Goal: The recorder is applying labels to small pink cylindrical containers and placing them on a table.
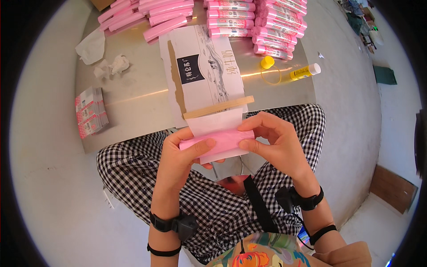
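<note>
A pink plastic roll [224,141] lies crosswise on a white paper slip [214,126], which shows above and below it. My left hand [180,149] is closed on the roll's left end, its thumb on top and some fingertips showing beneath the paper. At the other end, my right hand [275,140] pinches the roll between thumb and fingers. Just beyond, a wooden strip [218,107] crosses the upper edge of the slip. Both rest at the near end of a printed white cardboard sheet [202,91] on the metal table [138,109].
Wrapped pink rolls [278,26] are piled at the far right, with plain pink rolls [164,27] to their left. A glue stick [304,72] lies near its yellow cap [267,62]. Stacked printed labels [91,111] and crumpled paper [113,66] sit on the left.
</note>
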Demonstrator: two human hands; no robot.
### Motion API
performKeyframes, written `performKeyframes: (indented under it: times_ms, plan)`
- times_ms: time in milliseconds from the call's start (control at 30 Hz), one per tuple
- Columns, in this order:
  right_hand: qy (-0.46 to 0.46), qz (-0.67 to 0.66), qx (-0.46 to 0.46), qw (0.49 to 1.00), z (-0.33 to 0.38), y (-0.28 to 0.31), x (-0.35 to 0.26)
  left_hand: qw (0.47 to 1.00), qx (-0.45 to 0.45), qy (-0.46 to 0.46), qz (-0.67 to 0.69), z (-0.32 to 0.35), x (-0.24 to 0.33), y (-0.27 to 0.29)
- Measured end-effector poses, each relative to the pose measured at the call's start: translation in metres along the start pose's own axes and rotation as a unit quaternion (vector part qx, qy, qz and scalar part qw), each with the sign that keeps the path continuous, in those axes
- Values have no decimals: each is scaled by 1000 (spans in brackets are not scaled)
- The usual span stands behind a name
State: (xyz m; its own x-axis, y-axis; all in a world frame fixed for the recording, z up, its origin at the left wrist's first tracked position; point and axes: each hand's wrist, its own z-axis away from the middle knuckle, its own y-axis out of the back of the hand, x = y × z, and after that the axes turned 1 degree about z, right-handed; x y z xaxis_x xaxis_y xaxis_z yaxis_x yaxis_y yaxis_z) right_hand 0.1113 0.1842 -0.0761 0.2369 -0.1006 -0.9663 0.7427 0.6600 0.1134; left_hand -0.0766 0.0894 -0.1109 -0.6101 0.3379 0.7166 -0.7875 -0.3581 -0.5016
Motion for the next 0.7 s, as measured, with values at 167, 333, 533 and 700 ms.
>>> performKeyframes:
  times_ms: [167, 333, 533, 700]
  plan:
    - [-18, 1, -6, 1000, 2, 1, -2, 1000, -7, -5, -14, 0, -3, 1]
    - [-8, -8, -4, 1000, 3, 1, -2, 1000, -10, -4, -5, -2, -4, 1]
    - [-18, -12, -2, 1000, 3, 1, -4, 1000, -4, 5, 3, -2, -4, -2]
    - [-28, -14, -4, 999, 5, 3, -1, 1000, -3, 14, 8, -3, -6, -3]
